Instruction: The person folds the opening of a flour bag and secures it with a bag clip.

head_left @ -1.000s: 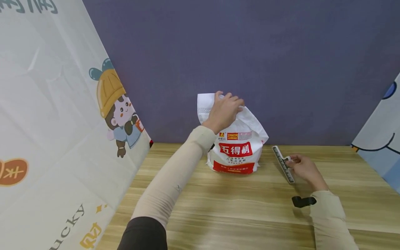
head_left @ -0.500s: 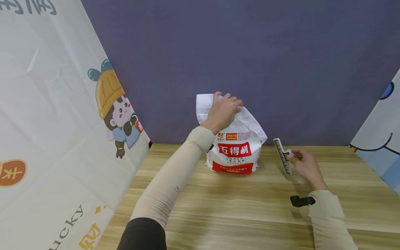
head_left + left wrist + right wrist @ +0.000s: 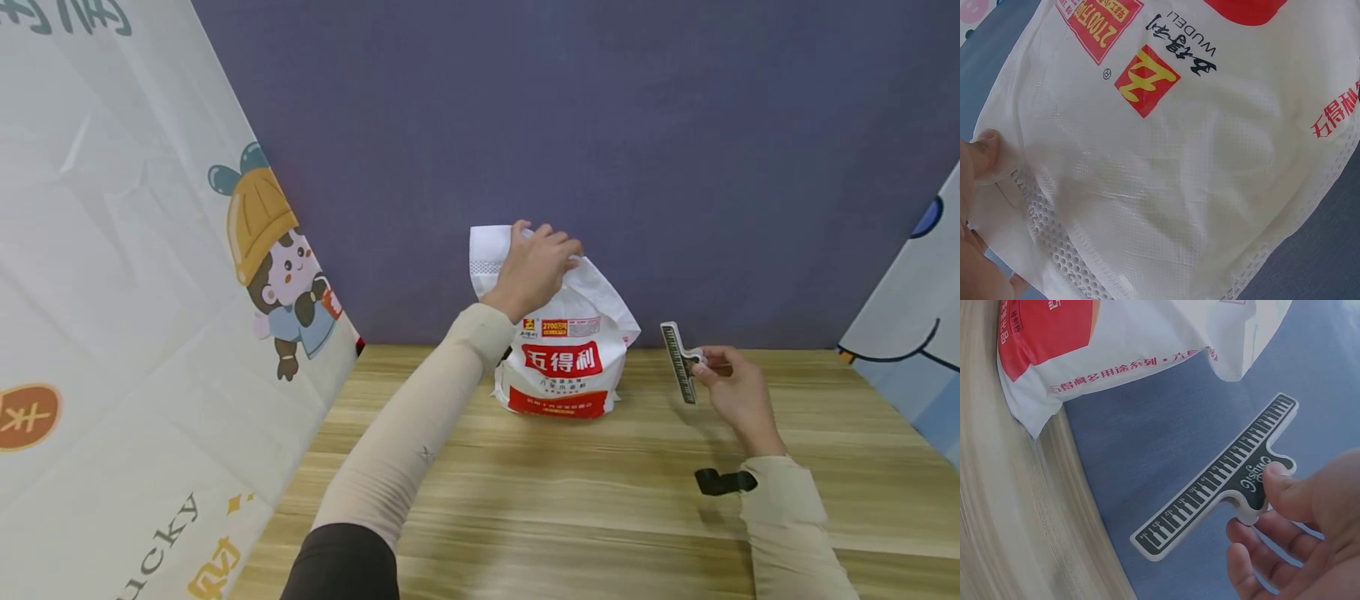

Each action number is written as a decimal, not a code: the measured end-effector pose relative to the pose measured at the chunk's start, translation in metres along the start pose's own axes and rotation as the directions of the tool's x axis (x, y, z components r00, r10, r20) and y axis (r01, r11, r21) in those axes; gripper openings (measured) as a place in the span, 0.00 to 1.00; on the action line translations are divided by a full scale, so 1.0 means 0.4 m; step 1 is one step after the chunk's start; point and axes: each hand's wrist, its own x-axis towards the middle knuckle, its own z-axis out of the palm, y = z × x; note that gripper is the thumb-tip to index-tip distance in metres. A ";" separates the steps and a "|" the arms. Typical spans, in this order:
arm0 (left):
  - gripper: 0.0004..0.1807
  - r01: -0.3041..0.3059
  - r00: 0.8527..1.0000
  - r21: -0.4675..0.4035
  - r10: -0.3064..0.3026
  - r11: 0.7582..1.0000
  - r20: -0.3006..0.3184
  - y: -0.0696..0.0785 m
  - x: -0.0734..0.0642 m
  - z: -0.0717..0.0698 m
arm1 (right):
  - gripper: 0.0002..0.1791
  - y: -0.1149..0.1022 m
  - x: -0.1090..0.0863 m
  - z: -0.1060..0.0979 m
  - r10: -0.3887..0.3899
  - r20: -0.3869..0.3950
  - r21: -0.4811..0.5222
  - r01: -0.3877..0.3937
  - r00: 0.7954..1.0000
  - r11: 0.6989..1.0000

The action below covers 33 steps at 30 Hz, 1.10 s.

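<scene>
Head view: gripping bag point(image 3: 566, 343) at 12 o'clock with left hand point(image 3: 534, 271). Pinching clip point(image 3: 678, 362) with right hand point(image 3: 738, 398), apart from bag, at its 3 o'clock.

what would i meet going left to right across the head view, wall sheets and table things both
White printed sheet on the left → white bag → clip → right grip → printed sheet on the right
</scene>
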 end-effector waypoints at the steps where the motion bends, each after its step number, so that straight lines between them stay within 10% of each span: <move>1: 0.12 0.000 1.000 0.000 0.000 1.000 -0.001 0.000 0.000 0.001 | 0.21 -0.001 -0.001 0.000 0.004 -0.003 0.002 -0.003 1.000 1.000; 33: 0.13 0.011 1.000 -0.017 -0.011 1.000 -0.002 0.003 0.000 0.003 | 0.16 -0.065 -0.010 0.010 -0.012 -0.203 0.066 0.026 0.979 0.997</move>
